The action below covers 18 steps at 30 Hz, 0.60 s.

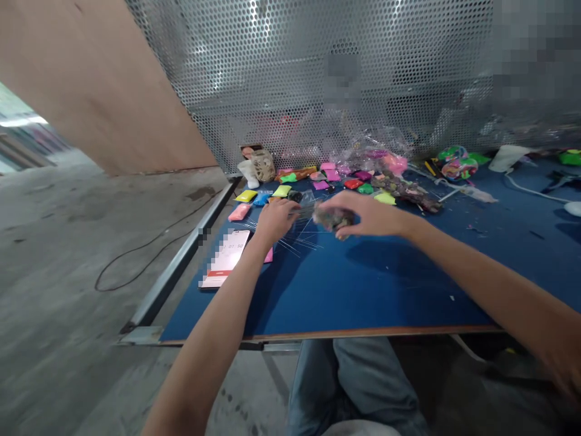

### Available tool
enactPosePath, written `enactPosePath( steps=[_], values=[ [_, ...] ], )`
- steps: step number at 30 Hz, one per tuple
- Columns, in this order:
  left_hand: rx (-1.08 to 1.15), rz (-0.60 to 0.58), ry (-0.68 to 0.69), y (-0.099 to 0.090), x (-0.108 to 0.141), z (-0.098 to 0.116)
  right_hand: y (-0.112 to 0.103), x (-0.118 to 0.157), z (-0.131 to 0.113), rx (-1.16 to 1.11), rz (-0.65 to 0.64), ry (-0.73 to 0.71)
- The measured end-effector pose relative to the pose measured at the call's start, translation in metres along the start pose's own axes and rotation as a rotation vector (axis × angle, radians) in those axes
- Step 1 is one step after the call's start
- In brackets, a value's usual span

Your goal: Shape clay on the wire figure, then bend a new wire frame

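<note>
My right hand (363, 213) is closed around a mottled grey-brown lump (333, 219), held above the blue table. To its left, my left hand (276, 220) is bent with its fingers close together over several thin, pale wire-like strands (295, 243). Faint clear streaks run between its fingertips and the lump; what the fingers hold is too blurred to name. A phone (227, 254) showing a timer lies left of my left forearm. Partly hidden behind that forearm is a pink packet (269, 257).
Small coloured packets, such as a yellow one (246, 196) and a coral one (239, 212), lie beyond my left hand. Crumpled clear plastic (372, 148) and a brown clump (415, 197) sit farther back. A perforated metal panel (290, 79) rises behind the table (318, 303).
</note>
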<state>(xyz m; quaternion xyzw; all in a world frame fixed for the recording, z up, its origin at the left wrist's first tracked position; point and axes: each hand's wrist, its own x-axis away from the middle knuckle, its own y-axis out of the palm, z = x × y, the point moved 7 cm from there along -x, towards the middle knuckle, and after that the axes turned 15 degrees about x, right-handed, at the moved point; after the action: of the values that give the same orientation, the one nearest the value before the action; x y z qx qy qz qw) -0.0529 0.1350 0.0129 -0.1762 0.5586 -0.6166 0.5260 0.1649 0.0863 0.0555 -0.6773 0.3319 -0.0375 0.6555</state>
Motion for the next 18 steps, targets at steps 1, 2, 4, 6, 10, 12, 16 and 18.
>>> enactPosePath(
  steps=[1,2,4,6,10,12,16,18],
  values=[
    [-0.006,-0.047,-0.009,0.007,0.0,-0.001,-0.013,0.008,0.019,0.05,0.062,0.067],
    [-0.009,-0.087,-0.017,0.013,0.0,-0.003,-0.022,0.018,0.04,0.113,0.106,0.14],
    [-0.013,-0.136,-0.023,0.021,-0.001,-0.006,-0.037,0.043,0.085,0.228,0.242,0.313],
    [-0.02,-0.151,-0.02,0.025,-0.004,-0.008,-0.039,0.07,0.127,0.321,0.33,0.466],
    [-0.024,-0.173,-0.018,0.029,-0.008,-0.013,-0.016,0.101,0.171,0.397,0.225,0.494],
    [-0.031,-0.167,-0.029,0.03,-0.009,-0.013,-0.014,0.106,0.175,0.436,0.208,0.517],
    [-0.056,-0.113,-0.054,0.025,-0.007,-0.005,-0.03,0.097,0.148,0.583,0.327,0.548],
    [-0.071,-0.034,-0.066,0.015,-0.007,0.001,-0.032,0.083,0.126,0.596,0.336,0.499]
  ],
)
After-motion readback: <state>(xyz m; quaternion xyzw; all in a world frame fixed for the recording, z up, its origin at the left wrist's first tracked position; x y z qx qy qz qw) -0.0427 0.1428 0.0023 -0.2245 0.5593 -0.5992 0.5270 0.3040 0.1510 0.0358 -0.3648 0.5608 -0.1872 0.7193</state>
